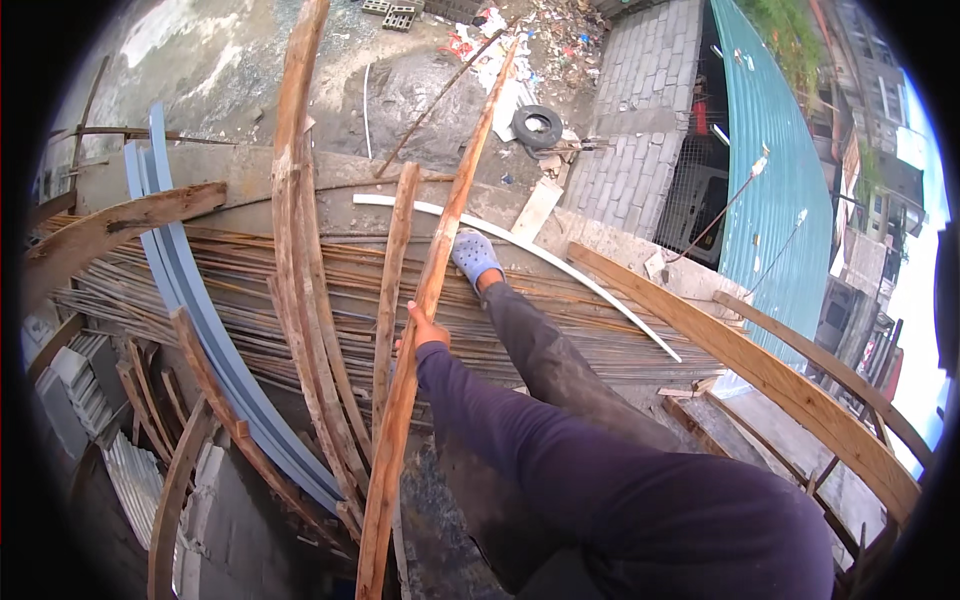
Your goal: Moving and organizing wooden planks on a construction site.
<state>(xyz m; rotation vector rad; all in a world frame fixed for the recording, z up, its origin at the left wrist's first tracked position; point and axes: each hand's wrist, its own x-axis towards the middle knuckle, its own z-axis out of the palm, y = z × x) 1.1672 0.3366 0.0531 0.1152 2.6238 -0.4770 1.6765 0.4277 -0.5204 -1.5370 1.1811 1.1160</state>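
My right hand [429,331] grips a long, rough wooden board [448,217] from its right side. The thumb lies over the board, and the fingers are mostly hidden behind it. This board slants from the bottom of the view up toward the littered ground. Just left of it stands a shorter wooden plank [395,262]. A foot in a lavender clog [475,255] rests close to the board's right side, by a bundle of rusty steel rebar [337,292]. Behind the foot curves a white plastic pipe [570,268]. My left hand is out of view.
Upright timbers [291,225] and blue-grey metal channels [202,300] stand to the left. A wooden rail [735,352] crosses the right side. Beyond the concrete edge [510,199] lie a tyre [537,126], a block wall [634,112] and a green corrugated sheet [772,165].
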